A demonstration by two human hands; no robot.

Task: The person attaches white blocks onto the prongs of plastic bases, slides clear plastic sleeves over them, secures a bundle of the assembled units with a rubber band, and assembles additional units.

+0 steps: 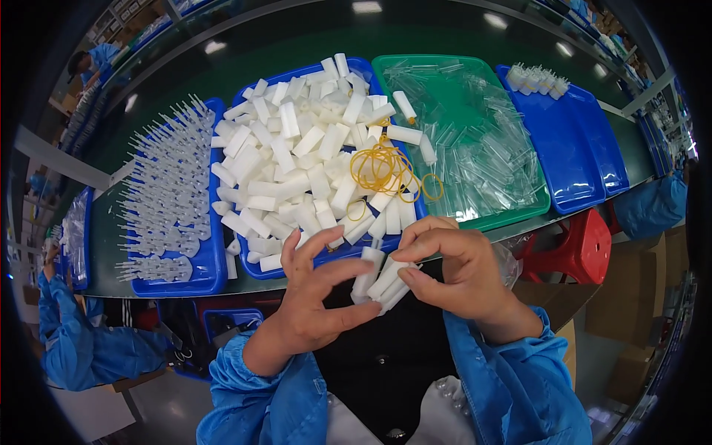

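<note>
In front of my chest, a small cluster of white foam pieces [390,280] is held between both hands. My right hand [463,276] pinches its upper end between thumb and fingers. My left hand [315,295] has its thumb and index finger against the cluster's left side, other fingers spread; one piece there is blurred. Just beyond lies a blue tray [256,271] heaped with white foam blocks [297,156]. A tangle of yellow rubber bands [382,169] rests on the heap's right side.
At left, a blue tray [216,245] holds many thin-stemmed translucent plastic parts [167,196]. A green tray [415,96] contains clear plastic pieces [489,163]. Farther right, blue trays [560,163] carry white bundles [538,80]. A red stool [582,248] stands below the table; a co-worker's blue sleeve [81,348] is at left.
</note>
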